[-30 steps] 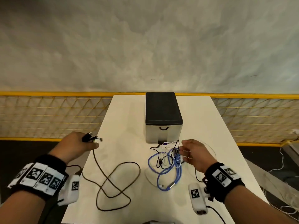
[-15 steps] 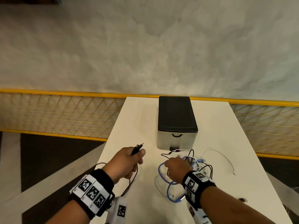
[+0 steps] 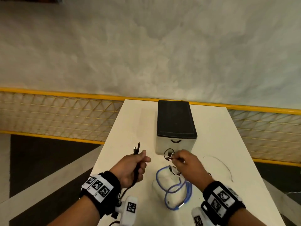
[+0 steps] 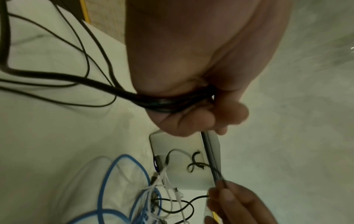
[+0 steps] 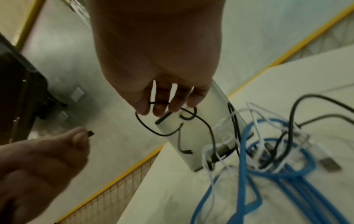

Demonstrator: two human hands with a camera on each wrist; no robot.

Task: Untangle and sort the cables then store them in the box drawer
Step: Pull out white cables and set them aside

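My left hand [image 3: 141, 163] grips a gathered black cable [image 3: 136, 170], whose two plugs [image 3: 137, 149] stick up above the fist. In the left wrist view the same black cable [image 4: 166, 103] runs through the curled fingers. My right hand [image 3: 175, 158] pinches a thin black cable [image 3: 167, 154] lifted in a loop just in front of the drawer box [image 3: 175, 128]; its loop [image 5: 147, 127] hangs from my fingertips [image 5: 159, 110]. Under that hand lies a tangle of blue cable [image 3: 172, 190], white leads [image 5: 254, 121] and more black cable. The drawer [image 3: 175, 146] is closed.
The white table [image 3: 130, 121] carries the box at its far middle. A thin white cable [image 3: 219, 162] lies alone to the right. A yellow mesh railing [image 3: 57, 115] runs behind the table, and dark floor [image 3: 40, 160] lies beyond the left edge.
My left hand has come in from the table's left edge toward the middle, still holding the black cable. My right hand has pulled a thin black cable up out of the tangle.
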